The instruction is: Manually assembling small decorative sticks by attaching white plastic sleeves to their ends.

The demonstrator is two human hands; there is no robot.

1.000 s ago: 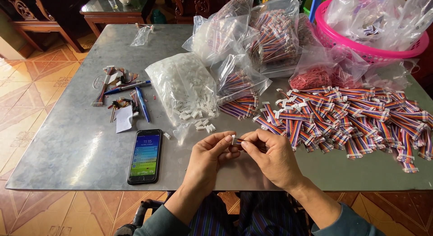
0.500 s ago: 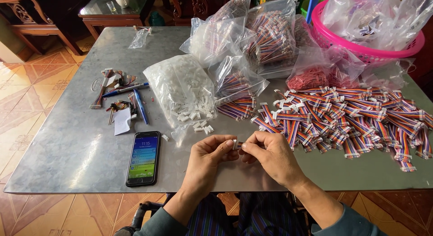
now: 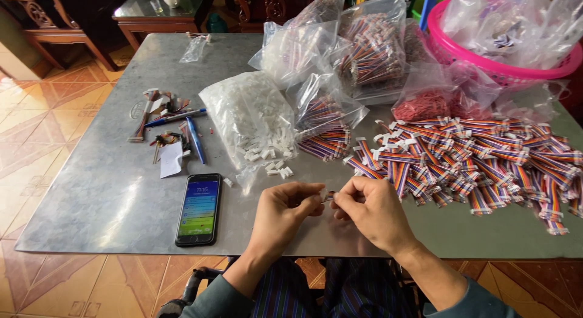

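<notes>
Ribbon-cable piece point(image 3: 328, 195), small and seemingly striped, is pinched between both hands point(image 3: 331, 212) over the grey bench point(image 3: 109, 190), clear bag of white connectors point(image 3: 246, 120) just behind

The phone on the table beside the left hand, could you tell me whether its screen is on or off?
On. The phone lies flat, face up on the grey table, and its screen glows blue and green.

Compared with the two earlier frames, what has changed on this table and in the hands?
Almost nothing. The left hand and right hand stay together at the table's near edge, still pinching the same small ribbon cable piece between their fingertips; the view shifted only slightly. The phone, pens, bag of white connectors and pile of coloured cables lie where they were.
</notes>
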